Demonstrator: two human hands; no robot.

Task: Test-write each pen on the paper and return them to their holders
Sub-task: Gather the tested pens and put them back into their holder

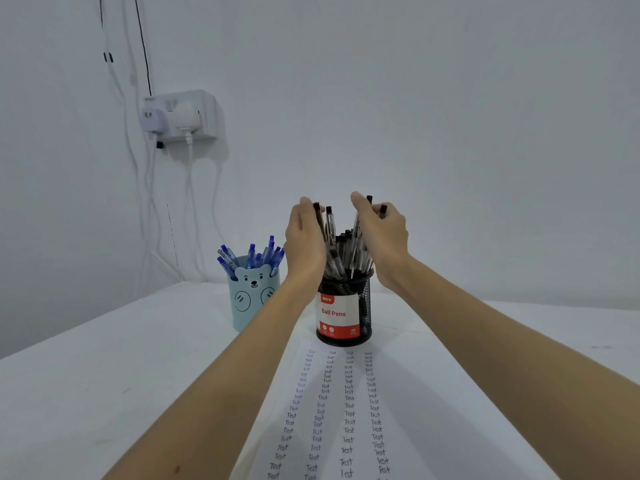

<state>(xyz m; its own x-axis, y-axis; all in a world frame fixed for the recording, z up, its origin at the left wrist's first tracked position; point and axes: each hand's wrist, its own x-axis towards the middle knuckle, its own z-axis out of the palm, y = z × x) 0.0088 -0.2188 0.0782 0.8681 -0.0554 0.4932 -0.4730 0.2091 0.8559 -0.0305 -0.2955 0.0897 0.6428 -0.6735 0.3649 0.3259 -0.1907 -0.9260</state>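
- Black-capped pens [341, 244]: a crowded bundle, standing splayed in the mesh holder, tops fanned outward between your two hands.
- Left hand [306, 239]: your fingers curl around the left side of the bundle, touching the outer pens near their caps; thumb side faces you. You appear to be gathering several pens, not pinching one.
- Right hand [379, 233]: your fingers are bent over the right side of the bundle, with two caps poking up past the knuckles, so you grip at least those pens.
- Black mesh holder [344, 308]: upright on the table, red-and-white "Ball Pens" label facing you, directly below both hands.
- Paper [346, 420]: lies just in front of the mesh holder, between your forearms, carrying four columns of the handwritten word "Test".
- Blue bear holder [252, 296]: just left of the mesh holder, upright, filled with blue pens [254, 254]; untouched by either hand.
- White table [104, 375]: carries both holders and the paper.
- Wall socket [181, 116]: far left on the wall, plugs in, cables hanging.
- Step in hand, as a judgement: sorting or settling the black pens in their holder, late in the task given the well-filled paper.
- Next move calls for: isolating a single pen without tipping the holder, or releasing the bundle so it settles inside the rim.
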